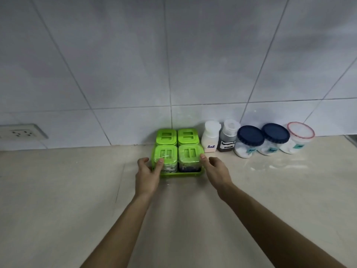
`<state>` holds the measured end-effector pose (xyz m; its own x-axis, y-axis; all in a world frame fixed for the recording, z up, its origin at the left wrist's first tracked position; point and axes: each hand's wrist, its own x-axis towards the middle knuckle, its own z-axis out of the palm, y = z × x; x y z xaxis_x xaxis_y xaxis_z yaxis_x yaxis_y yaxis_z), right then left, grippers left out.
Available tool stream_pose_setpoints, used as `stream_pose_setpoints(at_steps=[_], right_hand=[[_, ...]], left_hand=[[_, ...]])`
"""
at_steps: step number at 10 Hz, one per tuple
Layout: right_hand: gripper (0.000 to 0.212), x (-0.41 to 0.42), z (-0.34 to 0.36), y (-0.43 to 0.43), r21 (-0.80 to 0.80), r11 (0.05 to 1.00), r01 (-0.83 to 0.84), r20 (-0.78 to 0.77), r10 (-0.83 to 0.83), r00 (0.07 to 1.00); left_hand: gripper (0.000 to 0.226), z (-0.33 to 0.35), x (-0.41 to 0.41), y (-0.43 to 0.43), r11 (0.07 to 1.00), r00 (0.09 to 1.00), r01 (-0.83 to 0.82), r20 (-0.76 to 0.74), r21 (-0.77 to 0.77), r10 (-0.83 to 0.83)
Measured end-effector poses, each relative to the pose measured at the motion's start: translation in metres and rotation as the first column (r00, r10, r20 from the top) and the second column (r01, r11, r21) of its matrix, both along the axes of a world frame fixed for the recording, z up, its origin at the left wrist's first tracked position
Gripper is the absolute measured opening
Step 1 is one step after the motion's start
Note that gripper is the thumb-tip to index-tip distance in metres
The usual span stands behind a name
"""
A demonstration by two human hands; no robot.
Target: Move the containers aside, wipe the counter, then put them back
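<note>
Four clear square containers with green lids point(190, 152) stand in a green tray point(185, 174) against the tiled wall. My left hand point(147, 175) wraps the tray's front-left corner, with its thumb on the front-left container point(168, 151) and its fingers round the left side. At the tray's right side, my right hand point(216, 171) has its thumb tip touching the front-right container's lid corner. Its other fingers are curled and apart from the tray. No cloth is in view.
Right of the tray, a row stands along the wall: a white Salt bottle point(209, 140), a dark seasoning bottle point(228, 139), two blue-lidded jars point(249, 141), and a red-rimmed jar point(298, 138). White powder marks the beige counter point(280, 167). A wall socket point(21, 132) sits far left.
</note>
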<state>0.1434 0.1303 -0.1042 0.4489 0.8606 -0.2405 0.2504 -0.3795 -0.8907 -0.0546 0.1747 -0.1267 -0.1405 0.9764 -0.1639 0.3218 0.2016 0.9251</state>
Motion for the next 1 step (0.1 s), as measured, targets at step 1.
stream_pose_setpoints(at_steps=[1], right_hand=[[0.051, 0.0202, -0.0018, -0.0583, -0.055, 0.995, -0.085, 0.373, 0.100, 0.923]], left_hand=[[0.028, -0.0054, -0.0049, -0.0637, 0.994, 0.995, -0.090, -0.038, 0.060, 0.093]])
